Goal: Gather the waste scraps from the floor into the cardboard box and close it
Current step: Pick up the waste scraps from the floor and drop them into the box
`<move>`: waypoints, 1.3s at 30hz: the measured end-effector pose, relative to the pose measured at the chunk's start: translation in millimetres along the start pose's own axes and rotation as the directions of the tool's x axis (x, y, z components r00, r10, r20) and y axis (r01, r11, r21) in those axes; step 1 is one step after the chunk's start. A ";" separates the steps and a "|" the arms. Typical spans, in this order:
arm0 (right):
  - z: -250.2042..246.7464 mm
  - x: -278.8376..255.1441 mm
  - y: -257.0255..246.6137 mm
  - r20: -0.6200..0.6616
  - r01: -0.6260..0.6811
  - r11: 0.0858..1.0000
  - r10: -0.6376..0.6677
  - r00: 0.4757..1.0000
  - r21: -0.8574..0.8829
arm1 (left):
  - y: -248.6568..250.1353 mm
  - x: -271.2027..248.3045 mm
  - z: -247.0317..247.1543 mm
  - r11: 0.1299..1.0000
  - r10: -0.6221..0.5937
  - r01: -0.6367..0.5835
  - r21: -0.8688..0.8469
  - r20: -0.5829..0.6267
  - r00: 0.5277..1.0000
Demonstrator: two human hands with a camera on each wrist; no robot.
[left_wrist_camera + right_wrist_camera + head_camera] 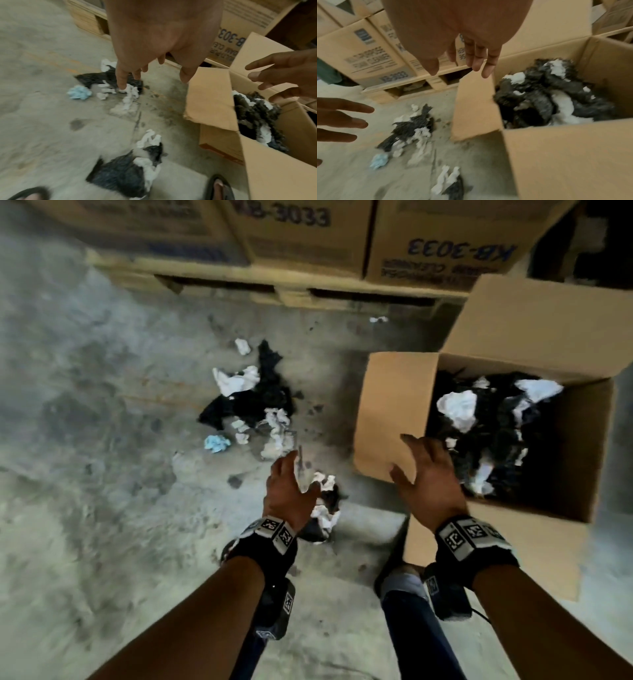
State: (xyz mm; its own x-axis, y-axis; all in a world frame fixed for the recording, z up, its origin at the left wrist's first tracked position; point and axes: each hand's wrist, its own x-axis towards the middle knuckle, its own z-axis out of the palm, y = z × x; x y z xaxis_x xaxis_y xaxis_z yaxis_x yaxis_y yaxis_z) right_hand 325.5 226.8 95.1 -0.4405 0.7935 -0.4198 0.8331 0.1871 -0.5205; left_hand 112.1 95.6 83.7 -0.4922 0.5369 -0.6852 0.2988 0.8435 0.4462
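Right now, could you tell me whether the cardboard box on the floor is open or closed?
Open. The cardboard box has its flaps spread outward, and the black and white scraps inside are visible.

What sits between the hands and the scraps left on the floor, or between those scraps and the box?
Nothing visible. Left hand and right hand are open and empty above the floor scraps. The cardboard box stands open at the right, its left flap upright on the scraps' side.

Black wrist straps with square black-and-white code tags, dark blue trousers, dark sandals
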 end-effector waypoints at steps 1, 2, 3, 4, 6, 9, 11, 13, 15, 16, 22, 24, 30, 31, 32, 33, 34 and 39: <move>16.6 -5.1 -18.5 0.016 0.014 1.000 -0.015 1.000 0.015 | -18.5 -4.8 -14.6 1.000 -0.011 0.011 -0.010 -0.004 1.000; 29.1 -9.0 -30.5 0.033 0.018 1.000 -0.018 0.999 0.024 | -31.5 -7.7 -23.7 1.000 -0.012 0.011 -0.016 -0.007 1.000; 41.2 -12.8 -41.2 0.055 0.018 1.000 -0.019 0.998 0.021 | -44.1 -10.6 -31.3 1.000 -0.007 0.006 -0.024 -0.006 1.000; 55.4 -16.7 -52.0 0.081 0.013 1.000 -0.014 0.997 0.009 | -58.3 -12.5 -38.8 1.000 0.000 0.000 -0.026 -0.002 1.000; 79.5 -21.5 -62.6 0.138 0.002 1.000 -0.002 0.990 -0.007 | -81.6 -12.0 -42.8 1.000 0.024 -0.024 -0.009 0.010 1.000; 112.5 -26.1 -64.7 0.206 0.000 0.998 0.011 0.979 -0.056 | -114.0 -6.5 -32.7 0.999 0.034 -0.035 0.017 0.026 0.999; 140.6 -29.1 -59.5 0.261 0.012 0.995 0.015 0.965 -0.101 | -137.2 -0.2 -15.9 0.999 0.034 -0.034 0.006 0.027 0.999; 171.7 -31.3 -48.6 0.322 0.033 0.989 0.015 0.947 -0.143 | -157.5 7.5 3.2 0.999 0.032 -0.032 0.008 0.035 0.999; 214.4 -28.5 -29.6 0.368 0.070 0.974 0.014 0.930 -0.214 | -182.5 22.4 30.7 1.000 0.007 -0.008 0.015 0.022 1.000; 249.1 -27.3 -12.6 0.383 0.085 0.966 0.016 0.923 -0.246 | -203.7 34.0 53.9 1.000 -0.014 0.013 0.015 0.025 1.000; 337.1 -12.9 24.6 0.332 0.059 0.944 0.055 0.942 -0.325 | -246.8 65.4 99.2 0.992 -0.120 0.122 -0.041 0.060 0.991; 364.0 -10.5 32.5 0.277 0.070 0.939 0.027 0.960 -0.336 | -256.9 75.0 106.9 0.992 -0.116 0.119 -0.047 0.074 0.991; 383.5 10.6 26.8 0.107 0.031 0.983 -0.012 0.994 -0.181 | -272.7 96.2 106.7 0.994 -0.078 0.081 -0.067 0.046 0.996; 379.5 16.1 26.4 0.093 0.034 0.985 -0.018 0.996 -0.170 | -272.9 99.0 104.4 0.993 -0.075 0.079 -0.086 0.048 0.996; 374.4 19.8 25.6 0.076 0.042 0.986 -0.030 0.997 -0.159 | -273.7 100.3 101.9 0.992 -0.074 0.079 -0.102 0.053 0.996; 369.1 23.6 25.7 0.054 0.056 0.989 -0.049 0.997 -0.134 | -273.7 102.0 99.5 0.990 -0.073 0.079 -0.115 0.057 0.996; 362.3 27.0 23.9 0.047 0.069 0.993 -0.064 0.997 -0.099 | -272.7 103.9 95.9 0.988 -0.072 0.078 -0.130 0.055 0.996; 341.3 39.9 14.3 0.003 0.114 0.993 -0.114 0.993 -0.015 | -270.1 116.5 75.6 0.995 -0.015 0.017 -0.102 0.014 1.000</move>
State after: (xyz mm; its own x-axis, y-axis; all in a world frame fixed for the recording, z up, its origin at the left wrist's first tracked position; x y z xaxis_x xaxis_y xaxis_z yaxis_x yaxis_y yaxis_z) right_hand 205.7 63.5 -182.8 -0.5339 0.7652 -0.3598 0.7821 0.2851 -0.5541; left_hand 35.8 -68.6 -160.1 -0.4853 0.5240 -0.6999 0.2053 0.8464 0.4913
